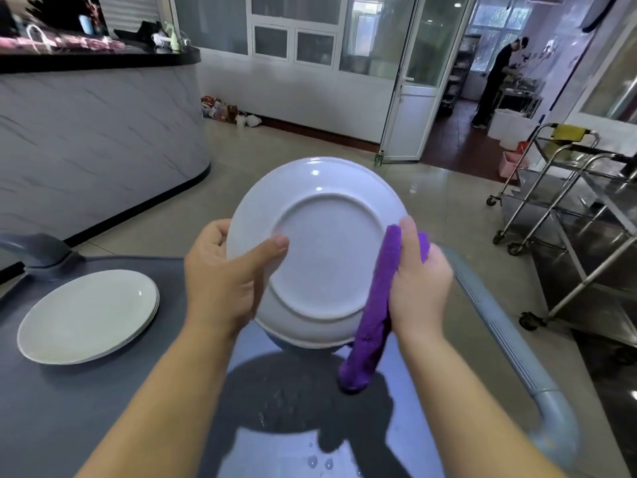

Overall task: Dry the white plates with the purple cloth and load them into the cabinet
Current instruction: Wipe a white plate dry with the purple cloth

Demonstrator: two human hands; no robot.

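Water drops (320, 462) bead on the dark counter (103, 408) closest to the person. Above them, the left hand (224, 281) grips the white plate (327, 250) by its left rim, thumb laid across the underside, which faces the camera. The right hand (418, 281) clamps the purple cloth (375, 312) against the right rim. The cloth's loose tail hangs down to the wet counter and could soak up water and smear it back on. A damp rim could also slip from the one-handed hold and fall onto the counter. To the left, a stack of plates (88, 315) rests on the counter. Farther off, a steel trolley (568, 215) stands on the right. No cabinet is in view.
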